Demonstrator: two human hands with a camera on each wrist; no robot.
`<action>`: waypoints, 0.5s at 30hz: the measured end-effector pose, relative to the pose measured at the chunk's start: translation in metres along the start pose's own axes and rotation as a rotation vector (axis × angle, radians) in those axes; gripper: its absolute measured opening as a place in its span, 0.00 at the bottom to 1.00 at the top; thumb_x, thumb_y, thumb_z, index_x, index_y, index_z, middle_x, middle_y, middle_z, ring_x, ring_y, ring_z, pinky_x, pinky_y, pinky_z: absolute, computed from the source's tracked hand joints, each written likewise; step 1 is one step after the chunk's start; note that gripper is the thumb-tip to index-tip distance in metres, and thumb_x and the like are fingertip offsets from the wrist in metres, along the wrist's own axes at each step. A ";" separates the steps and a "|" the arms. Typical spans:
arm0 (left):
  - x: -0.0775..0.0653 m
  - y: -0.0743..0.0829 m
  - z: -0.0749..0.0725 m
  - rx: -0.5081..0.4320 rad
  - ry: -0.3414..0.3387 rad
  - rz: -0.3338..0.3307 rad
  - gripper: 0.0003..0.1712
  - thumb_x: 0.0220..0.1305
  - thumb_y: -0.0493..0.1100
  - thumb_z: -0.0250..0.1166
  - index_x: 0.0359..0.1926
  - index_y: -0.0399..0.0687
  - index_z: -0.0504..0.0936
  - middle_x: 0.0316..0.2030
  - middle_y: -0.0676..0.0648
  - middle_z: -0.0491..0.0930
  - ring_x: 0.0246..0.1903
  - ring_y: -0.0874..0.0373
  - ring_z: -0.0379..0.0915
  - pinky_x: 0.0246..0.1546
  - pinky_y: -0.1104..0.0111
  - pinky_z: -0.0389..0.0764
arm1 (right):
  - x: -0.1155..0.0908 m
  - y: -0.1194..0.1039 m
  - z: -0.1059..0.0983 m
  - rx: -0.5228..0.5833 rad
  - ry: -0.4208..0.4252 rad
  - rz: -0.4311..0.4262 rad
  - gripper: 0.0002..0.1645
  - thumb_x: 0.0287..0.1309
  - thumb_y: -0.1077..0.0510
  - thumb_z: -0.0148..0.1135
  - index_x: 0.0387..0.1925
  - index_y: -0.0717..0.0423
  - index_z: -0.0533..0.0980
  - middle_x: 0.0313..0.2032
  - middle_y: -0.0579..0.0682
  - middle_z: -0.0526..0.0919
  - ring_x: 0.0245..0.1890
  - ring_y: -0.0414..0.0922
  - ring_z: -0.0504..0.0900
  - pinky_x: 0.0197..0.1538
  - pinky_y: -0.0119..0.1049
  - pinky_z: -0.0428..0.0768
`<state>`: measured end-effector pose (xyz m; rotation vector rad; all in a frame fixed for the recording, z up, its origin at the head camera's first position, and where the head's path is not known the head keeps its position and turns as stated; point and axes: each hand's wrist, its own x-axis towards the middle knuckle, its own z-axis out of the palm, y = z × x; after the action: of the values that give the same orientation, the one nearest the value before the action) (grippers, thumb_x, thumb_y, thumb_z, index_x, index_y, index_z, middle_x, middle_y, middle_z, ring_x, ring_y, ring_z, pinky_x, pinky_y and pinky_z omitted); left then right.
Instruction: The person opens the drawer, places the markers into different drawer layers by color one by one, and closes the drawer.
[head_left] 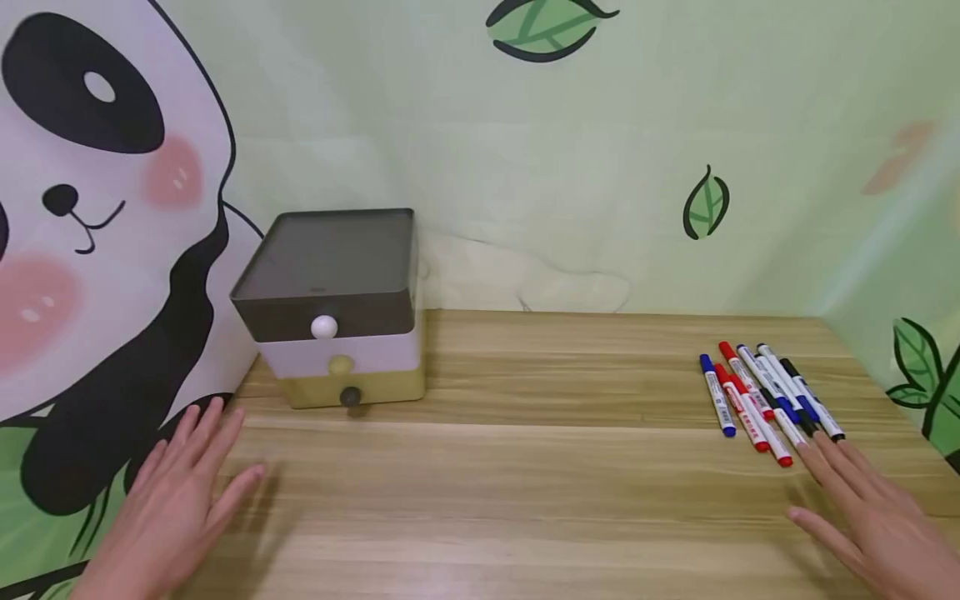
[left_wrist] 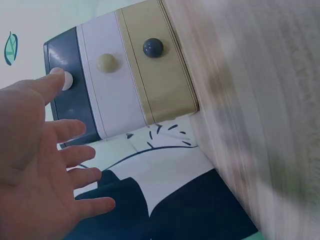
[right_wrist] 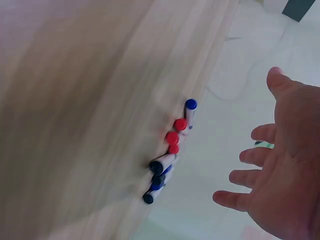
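A small three-drawer box [head_left: 337,275] stands at the back left, with a dark grey top drawer, a pale lilac middle one and a tan bottom one, each bearing a round knob. All its drawers look closed. My left hand [head_left: 176,500] is spread in front of the box to the left, holding nothing; in the left wrist view its thumb overlaps the white knob [left_wrist: 67,81]. On the right lies a group of several whiteboard markers [head_left: 768,400] with red, blue and black caps. My right hand [head_left: 873,517], fingers extended and holding nothing, is just in front of them, fingertips overlapping the nearest markers' ends.
The wooden tabletop [head_left: 540,483] stretches between box and markers. Behind it hangs a pale green cloth backdrop [head_left: 555,167] with leaf prints, and a printed panda [head_left: 112,208] covers the left side. The cloth also closes off the right side.
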<state>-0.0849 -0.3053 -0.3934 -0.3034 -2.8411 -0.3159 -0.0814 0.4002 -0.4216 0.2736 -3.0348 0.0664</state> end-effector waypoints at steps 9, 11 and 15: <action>0.017 0.008 -0.013 -0.001 0.114 -0.022 0.43 0.74 0.54 0.62 0.77 0.33 0.60 0.76 0.29 0.56 0.78 0.35 0.41 0.72 0.36 0.49 | 0.026 -0.037 -0.020 0.119 0.078 0.008 0.43 0.72 0.39 0.59 0.72 0.67 0.66 0.68 0.74 0.66 0.63 0.76 0.67 0.57 0.76 0.65; 0.022 0.009 -0.017 -0.014 0.160 -0.031 0.41 0.73 0.52 0.64 0.76 0.33 0.62 0.75 0.29 0.58 0.77 0.35 0.45 0.70 0.34 0.52 | 0.031 -0.045 -0.022 0.152 0.106 0.016 0.39 0.72 0.39 0.59 0.69 0.64 0.70 0.65 0.72 0.70 0.61 0.75 0.70 0.55 0.75 0.68; 0.034 0.009 -0.019 -0.035 0.230 -0.043 0.37 0.71 0.47 0.66 0.74 0.34 0.66 0.72 0.29 0.63 0.73 0.33 0.55 0.64 0.32 0.60 | 0.045 -0.060 -0.032 0.193 0.096 0.007 0.37 0.72 0.38 0.58 0.67 0.62 0.73 0.64 0.70 0.74 0.50 0.68 0.81 0.51 0.72 0.73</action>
<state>-0.1103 -0.2953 -0.3644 -0.1995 -2.6209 -0.3833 -0.1114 0.3346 -0.3834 0.2664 -2.9360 0.3634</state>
